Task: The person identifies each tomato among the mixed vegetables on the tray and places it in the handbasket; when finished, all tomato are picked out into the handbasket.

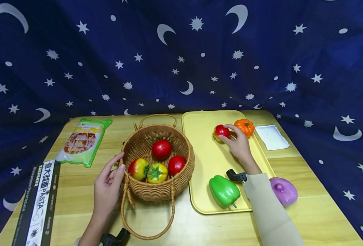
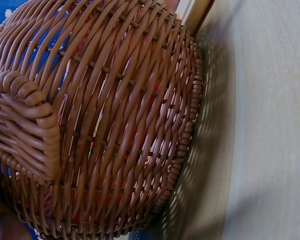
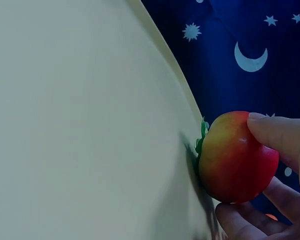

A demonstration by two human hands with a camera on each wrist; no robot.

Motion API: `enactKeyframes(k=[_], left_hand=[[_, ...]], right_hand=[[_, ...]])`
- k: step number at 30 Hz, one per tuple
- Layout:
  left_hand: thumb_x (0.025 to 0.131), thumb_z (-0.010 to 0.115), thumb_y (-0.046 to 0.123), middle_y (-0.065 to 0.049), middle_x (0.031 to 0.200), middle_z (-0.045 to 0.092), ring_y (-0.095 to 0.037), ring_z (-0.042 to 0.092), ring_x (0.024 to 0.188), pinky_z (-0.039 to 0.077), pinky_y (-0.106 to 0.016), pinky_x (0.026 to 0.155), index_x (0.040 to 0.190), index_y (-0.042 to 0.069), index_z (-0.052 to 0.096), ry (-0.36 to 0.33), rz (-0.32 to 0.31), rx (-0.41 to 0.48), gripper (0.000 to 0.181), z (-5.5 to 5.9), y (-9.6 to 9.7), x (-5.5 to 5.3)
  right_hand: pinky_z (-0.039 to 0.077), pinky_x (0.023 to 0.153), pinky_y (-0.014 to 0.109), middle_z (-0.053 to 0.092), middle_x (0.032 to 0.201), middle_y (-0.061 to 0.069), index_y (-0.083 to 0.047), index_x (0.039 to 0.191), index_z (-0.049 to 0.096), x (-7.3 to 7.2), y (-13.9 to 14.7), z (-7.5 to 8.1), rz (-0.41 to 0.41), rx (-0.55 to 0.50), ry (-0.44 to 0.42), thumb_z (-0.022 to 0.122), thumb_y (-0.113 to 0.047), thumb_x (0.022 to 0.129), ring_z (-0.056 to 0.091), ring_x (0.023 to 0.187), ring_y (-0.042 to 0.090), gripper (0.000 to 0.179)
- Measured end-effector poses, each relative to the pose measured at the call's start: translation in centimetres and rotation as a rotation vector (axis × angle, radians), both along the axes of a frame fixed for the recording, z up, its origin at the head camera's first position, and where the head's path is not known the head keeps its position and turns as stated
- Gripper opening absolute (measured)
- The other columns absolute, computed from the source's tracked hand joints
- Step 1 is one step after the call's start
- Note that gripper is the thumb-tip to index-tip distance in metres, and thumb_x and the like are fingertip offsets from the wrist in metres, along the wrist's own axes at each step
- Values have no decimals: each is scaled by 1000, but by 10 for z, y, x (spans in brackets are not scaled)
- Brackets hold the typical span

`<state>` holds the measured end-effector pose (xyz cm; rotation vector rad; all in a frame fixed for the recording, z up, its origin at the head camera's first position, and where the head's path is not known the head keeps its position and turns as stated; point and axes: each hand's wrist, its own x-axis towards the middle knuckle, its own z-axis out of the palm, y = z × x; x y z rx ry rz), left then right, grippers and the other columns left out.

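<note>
My right hand (image 1: 239,146) pinches a red-and-yellow tomato (image 1: 222,132) between thumb and fingers, over the upper part of the yellow tray (image 1: 197,153). In the right wrist view the tomato (image 3: 235,160) has its green leafy end toward the tray surface, close to its shadow. My left hand (image 1: 109,181) is at the left rim of a round wicker basket (image 1: 160,193), thumb and forefinger gripping the edge. Inside the basket lie several red and yellow tomatoes (image 1: 157,173). The basket's woven side (image 2: 115,115) fills much of the left wrist view.
On the tray lie a green bell pepper (image 1: 224,191) and, at its right edge, an orange pumpkin (image 1: 244,127). A purple vegetable (image 1: 283,192) and a white square item (image 1: 272,137) lie right of the tray. A food packet (image 1: 83,141) and a pasta box (image 1: 37,205) lie left.
</note>
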<state>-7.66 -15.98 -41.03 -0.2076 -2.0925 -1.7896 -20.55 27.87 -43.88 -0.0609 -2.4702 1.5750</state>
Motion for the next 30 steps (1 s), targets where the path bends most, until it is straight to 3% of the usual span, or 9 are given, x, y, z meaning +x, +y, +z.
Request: enactKeyframes(k=[14, 21, 30], left_hand=[[103, 58, 1, -1, 54, 27, -11, 24, 45, 21, -31, 38, 140, 4, 61, 9, -6, 2, 38, 0, 0, -1], [103, 58, 3, 1, 54, 27, -11, 25, 45, 22, -30, 37, 140, 6, 61, -4, 4, -7, 37, 1, 0, 0], [103, 59, 3, 1, 54, 27, -11, 25, 45, 22, -30, 38, 140, 6, 61, -6, 7, -11, 37, 1, 0, 1]], right_hand=[[42, 110, 45, 46, 149, 11, -12, 141, 59, 9, -4, 33, 20, -46, 13, 79, -19, 93, 49, 134, 35, 53], [52, 91, 21, 47, 149, 8, -12, 139, 61, 18, -12, 57, 74, -78, 43, 80, -22, 92, 50, 133, 34, 52], [54, 85, 20, 48, 149, 6, -14, 139, 62, 32, -23, 85, 130, -107, 58, 81, -20, 91, 51, 133, 32, 52]])
